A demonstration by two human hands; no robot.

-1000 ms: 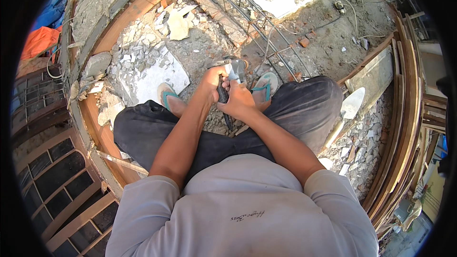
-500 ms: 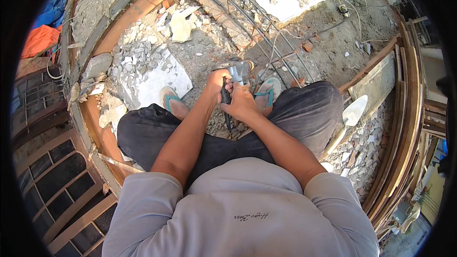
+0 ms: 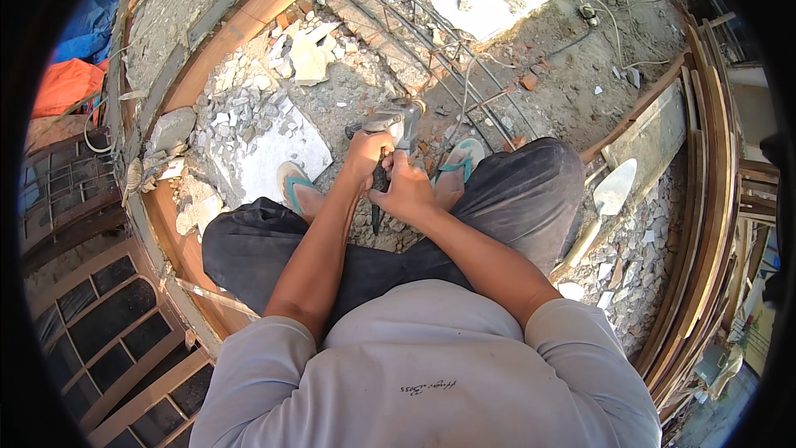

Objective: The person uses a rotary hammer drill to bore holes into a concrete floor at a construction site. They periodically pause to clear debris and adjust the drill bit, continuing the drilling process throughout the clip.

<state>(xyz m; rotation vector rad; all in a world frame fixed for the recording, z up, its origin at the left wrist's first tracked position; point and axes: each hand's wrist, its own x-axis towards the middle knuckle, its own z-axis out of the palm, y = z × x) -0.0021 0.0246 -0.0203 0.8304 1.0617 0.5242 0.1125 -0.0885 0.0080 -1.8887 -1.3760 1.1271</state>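
Note:
Both my hands are wrapped round a power tool (image 3: 404,122) that looks like an angle grinder, with a grey metal head and a dark handle. My left hand (image 3: 367,155) closes on it from the left, just below the head. Against its right side, a little lower, my right hand (image 3: 408,189) grips it. A dark end, perhaps the cord, hangs below the fingers. The tool is between my sandalled feet, over grey rubble. Whether its head touches the ground or the rebar is hard to tell.
A rebar cage (image 3: 489,91) runs diagonally ahead. Broken tile and rubble (image 3: 249,120) lie on a white board (image 3: 286,153) at the left. On the right are a trowel (image 3: 615,187) and stacked timber strips (image 3: 705,191). A pale cable (image 3: 618,12) curls at the far right.
Both hands and the tool have shifted slightly left, and the tool's head has turned a little. The whole view has moved slightly too. My grip stays closed.

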